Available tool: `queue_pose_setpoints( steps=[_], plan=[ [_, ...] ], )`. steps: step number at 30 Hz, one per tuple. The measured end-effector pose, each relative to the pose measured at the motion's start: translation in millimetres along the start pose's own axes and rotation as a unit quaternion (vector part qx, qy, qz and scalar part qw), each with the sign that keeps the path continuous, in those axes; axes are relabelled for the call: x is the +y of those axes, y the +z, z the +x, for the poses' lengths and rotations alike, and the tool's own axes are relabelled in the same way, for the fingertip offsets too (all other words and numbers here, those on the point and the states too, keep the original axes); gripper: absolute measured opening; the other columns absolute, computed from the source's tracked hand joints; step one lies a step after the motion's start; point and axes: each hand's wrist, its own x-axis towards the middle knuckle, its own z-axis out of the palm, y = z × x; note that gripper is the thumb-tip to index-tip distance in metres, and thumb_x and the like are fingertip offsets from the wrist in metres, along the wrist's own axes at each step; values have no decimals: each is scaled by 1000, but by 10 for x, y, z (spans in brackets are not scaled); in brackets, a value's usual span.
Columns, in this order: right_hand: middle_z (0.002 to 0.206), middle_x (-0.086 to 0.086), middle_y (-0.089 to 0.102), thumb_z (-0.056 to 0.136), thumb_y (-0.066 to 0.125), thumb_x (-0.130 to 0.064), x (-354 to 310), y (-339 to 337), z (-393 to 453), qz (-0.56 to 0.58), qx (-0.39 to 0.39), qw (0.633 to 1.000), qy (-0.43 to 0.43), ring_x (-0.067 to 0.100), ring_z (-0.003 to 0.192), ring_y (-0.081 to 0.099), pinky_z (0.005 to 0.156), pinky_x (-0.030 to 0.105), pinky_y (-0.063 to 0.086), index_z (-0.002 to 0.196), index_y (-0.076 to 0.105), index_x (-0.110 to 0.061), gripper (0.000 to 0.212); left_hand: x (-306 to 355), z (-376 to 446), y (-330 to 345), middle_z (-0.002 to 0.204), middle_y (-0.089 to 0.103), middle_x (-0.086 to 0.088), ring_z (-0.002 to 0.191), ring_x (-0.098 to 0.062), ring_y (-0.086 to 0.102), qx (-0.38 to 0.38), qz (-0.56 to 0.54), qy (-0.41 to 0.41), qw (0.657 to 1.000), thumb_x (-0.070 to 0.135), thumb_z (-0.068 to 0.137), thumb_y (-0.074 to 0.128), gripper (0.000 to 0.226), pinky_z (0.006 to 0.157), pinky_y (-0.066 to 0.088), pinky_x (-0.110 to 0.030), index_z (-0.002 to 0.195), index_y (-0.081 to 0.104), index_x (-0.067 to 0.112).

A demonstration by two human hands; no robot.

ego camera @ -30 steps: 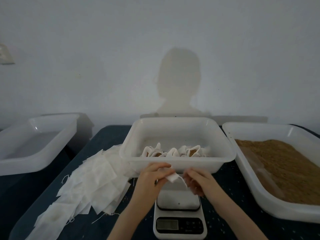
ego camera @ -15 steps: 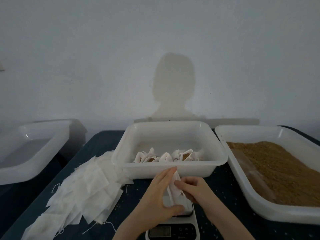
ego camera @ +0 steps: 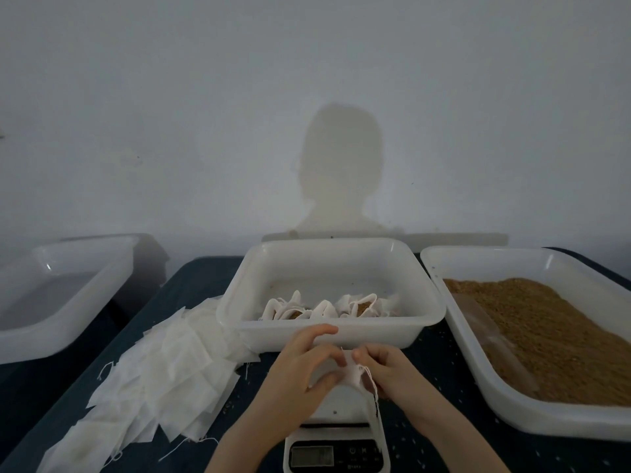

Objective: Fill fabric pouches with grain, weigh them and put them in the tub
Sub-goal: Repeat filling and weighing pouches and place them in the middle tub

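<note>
White fabric pouch (ego camera: 351, 372) pinched between both hands, left hand (ego camera: 302, 367), right hand (ego camera: 387, 372)

There is one view only, a wide-angle camera worn on the person's head. It looks forward and slightly down, straight at a pale wall (ego camera: 307, 80) that fills the upper half of the picture, with the dark counter (ego camera: 191, 278) running below it. The camera sits close over the work: the left hand (ego camera: 300, 367) and the right hand (ego camera: 386, 373) come in from the bottom edge, with the forearms cut off there, above a scale (ego camera: 336, 452) at bottom centre. The wide lens bends the outer tubs: the left tub (ego camera: 51, 343) and the grain tub (ego camera: 478, 377) splay outward, while the middle tub (ego camera: 327, 336) lies square on, just beyond the hands
</note>
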Motion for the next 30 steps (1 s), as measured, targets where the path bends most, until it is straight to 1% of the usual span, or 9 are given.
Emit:
queue_pose_setpoints(
  steps=[5,7,12,15,17,21,24,26,30],
  plan=[
    [55,-8,52,91,62,-25,7,-48,20,-98,10,995,15,2,48,45,50,13,38,65,55,-17,28,8,85,-109,120,37,34,117,13,33,-20,15,4,1000,23,92,59,13,100,33,-13,86,53,33],
    [59,-12,58,86,67,-16,-3,-54,15,-198,50,978,-36,0,52,48,54,13,41,69,54,-22,23,38,100,-129,120,39,31,113,13,35,-9,45,20,999,23,93,57,11,94,30,-6,87,53,31],
    [86,-21,54,84,60,1,-61,-20,15,-366,85,913,-158,-2,72,52,69,14,43,66,52,-37,43,81,146,-72,127,50,10,113,4,36,7,106,61,992,24,94,54,9,88,27,-3,95,61,18],
    [101,-23,58,91,55,-6,-46,-38,12,-407,76,898,-151,-4,91,56,81,16,46,90,72,-28,28,116,166,-62,125,53,7,115,-3,44,8,91,58,994,24,92,56,10,88,29,-5,93,63,17],
    [95,-20,63,94,51,-11,-33,-41,-2,-440,50,889,-118,-1,84,58,75,15,47,99,73,-27,28,150,177,-50,121,56,7,110,-1,44,21,91,70,993,28,90,53,14,85,31,-6,90,63,19],
    [54,-13,55,86,55,-8,-113,-46,-27,-434,17,898,-66,1,53,49,59,21,43,61,65,-34,37,193,189,9,122,51,16,107,6,44,19,10,38,999,21,91,57,5,90,34,-9,93,61,22],
    [58,-18,61,81,62,-16,-208,-78,-80,-356,1,930,-93,0,55,53,56,17,43,57,62,-48,40,169,150,22,127,45,28,114,9,44,-50,-135,-49,988,44,81,65,39,92,41,-12,114,45,48],
    [61,-19,62,80,63,-24,-248,-105,-125,-327,4,938,-115,1,57,53,56,19,45,59,62,-51,35,134,118,27,132,34,38,121,13,36,-100,-121,-74,985,60,65,71,74,98,36,-11,125,27,61],
    [69,-17,65,72,63,-46,-265,-148,-142,-342,-9,934,-105,3,63,57,65,29,50,69,67,-49,6,103,142,67,129,44,33,119,11,42,-134,-76,-61,986,61,62,70,78,103,38,-18,128,29,58]
  ],
)
